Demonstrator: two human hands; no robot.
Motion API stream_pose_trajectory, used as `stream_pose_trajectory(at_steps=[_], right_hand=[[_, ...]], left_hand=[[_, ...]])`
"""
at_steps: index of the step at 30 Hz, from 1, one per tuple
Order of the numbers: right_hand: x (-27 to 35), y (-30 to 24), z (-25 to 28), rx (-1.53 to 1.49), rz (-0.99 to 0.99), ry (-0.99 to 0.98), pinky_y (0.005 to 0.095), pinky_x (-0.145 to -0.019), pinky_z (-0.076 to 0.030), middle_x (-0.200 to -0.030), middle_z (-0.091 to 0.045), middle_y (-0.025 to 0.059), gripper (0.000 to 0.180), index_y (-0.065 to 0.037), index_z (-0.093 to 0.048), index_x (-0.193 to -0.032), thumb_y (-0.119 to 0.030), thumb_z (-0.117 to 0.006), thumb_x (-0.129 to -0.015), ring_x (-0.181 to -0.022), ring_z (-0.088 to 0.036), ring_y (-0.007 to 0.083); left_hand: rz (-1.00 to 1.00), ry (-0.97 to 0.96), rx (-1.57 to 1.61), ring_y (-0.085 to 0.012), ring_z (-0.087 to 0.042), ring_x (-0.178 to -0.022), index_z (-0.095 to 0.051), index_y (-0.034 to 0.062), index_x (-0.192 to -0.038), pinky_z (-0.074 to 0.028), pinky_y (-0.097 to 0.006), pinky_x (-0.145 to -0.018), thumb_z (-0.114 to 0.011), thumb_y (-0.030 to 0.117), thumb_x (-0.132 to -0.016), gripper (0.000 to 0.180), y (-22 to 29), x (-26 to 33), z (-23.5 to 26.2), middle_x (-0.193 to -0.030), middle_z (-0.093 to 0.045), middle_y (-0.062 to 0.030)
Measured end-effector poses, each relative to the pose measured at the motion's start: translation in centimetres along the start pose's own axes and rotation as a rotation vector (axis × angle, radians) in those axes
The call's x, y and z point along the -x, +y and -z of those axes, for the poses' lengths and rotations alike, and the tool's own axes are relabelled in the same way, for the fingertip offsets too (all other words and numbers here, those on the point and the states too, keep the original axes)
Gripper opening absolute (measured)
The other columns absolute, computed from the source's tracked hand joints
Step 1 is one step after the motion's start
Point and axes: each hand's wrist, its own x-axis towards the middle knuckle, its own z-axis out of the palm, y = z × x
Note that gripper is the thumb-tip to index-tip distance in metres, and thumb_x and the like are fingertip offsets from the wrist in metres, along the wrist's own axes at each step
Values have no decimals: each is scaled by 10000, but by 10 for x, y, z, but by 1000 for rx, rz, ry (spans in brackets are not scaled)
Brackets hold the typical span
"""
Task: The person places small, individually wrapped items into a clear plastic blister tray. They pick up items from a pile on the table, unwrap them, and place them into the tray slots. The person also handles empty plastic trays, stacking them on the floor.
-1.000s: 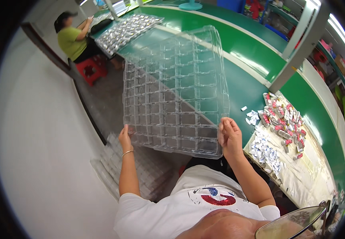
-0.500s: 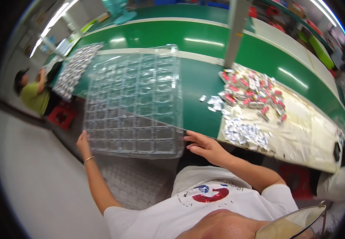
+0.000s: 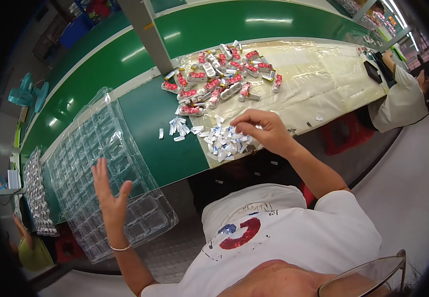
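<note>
A large clear plastic blister tray (image 3: 142, 218) with rows of square pockets lies at the left, partly over the table and past its front edge. My left hand (image 3: 109, 195) is over the tray, open, with fingers up and thumb spread. My right hand (image 3: 268, 129) is over the near side of a pile of small white slips with blue marks (image 3: 224, 141). Its fingers are loosely curved and nothing shows in them. Behind the slips lies a heap of small silver and red capsule-shaped parts (image 3: 209, 84), some with metallic ends.
The green table (image 3: 175, 158) carries a cream sheet (image 3: 313, 84) under the parts. A grey post (image 3: 147, 37) rises behind the tray. Another filled tray (image 3: 38, 193) lies far left, near a person in green. A co-worker (image 3: 402, 96) sits at the right. A teal fan (image 3: 27, 93) stands back left.
Both hands have let go of the tray, which now rests lower at the left. My right hand has moved right to the slips. The view has turned to the right.
</note>
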Motion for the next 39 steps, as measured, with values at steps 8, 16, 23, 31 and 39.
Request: stream_pose_trajectory(at_steps=[8, 16, 23, 31, 39], right_hand=[[-18, 39, 62, 569, 62, 297, 364, -742, -498, -999, -625, 72, 237, -47, -677, -1040, -159, -698, -832, -825, -609, 233], [-33, 48, 77, 374, 59, 180, 321, -756, -499, -911, -664, 90, 155, -20, -668, -998, -109, -661, -872, -827, -635, 208], [-31, 27, 88, -49, 76, -89, 254, -740, -489, -930, -670, 32, 204, 5, -658, -1081, -91, -659, -900, -818, -598, 86], [-31, 6, 70, -353, 38, -197, 232, -751, -502, -940, -670, 30, 174, 6, -665, -1046, -110, -668, -917, -836, -618, 79], [-23, 18, 37, -106, 198, -81, 252, -702, -516, -885, -684, 52, 154, -13, -684, -1012, -91, -697, -880, -804, -648, 116]], left_hand=[[-85, -297, 73, -334, -260, -1449, -445, 137, -1453, -255, -477, -1155, -827, 255, -671, 878, 8, -31, -22, -1606, -209, -111], [6, -100, -460, -301, -295, -1442, -507, 121, -1407, -288, -454, -1147, -709, 77, -781, 659, 41, -14, -18, -1576, -289, -117], [-172, -6, 713, -270, -470, -1333, -553, 46, -1351, -374, -385, -1069, -691, 123, -871, 506, 169, -55, -91, -1405, -533, -146], [29, -552, 1257, -181, -660, -977, -638, -18, -1186, -518, -306, -851, -693, 123, -881, 340, 198, -77, -152, -1060, -696, -127], [217, -510, 1369, -116, -673, -811, -696, -37, -1046, -532, -241, -748, -699, 107, -891, 212, 181, -59, -144, -907, -720, -91]])
